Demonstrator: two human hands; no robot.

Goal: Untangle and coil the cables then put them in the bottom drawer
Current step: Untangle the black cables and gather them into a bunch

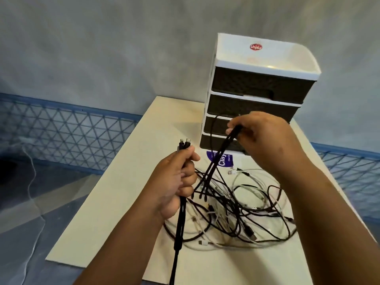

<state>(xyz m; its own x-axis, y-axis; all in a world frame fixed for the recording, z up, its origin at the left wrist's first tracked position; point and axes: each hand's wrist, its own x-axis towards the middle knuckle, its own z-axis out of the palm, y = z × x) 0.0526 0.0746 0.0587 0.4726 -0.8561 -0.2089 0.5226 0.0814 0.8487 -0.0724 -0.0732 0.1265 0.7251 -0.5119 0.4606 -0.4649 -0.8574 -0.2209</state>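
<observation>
Bottom drawer (213, 141) front largely masked by right hand (265, 140) and black cable bundle (223, 153). Purple label (223, 160) at its 6 o'clock partly covered, text incomplete. Left hand's (176, 182) black cable (177, 239) runs off the bottom edge.

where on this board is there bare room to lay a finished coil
Bare: the cream board's left strip, from the white drawer unit down past the left hand. Crowded: the black-and-white cable tangle centre-right.
</observation>
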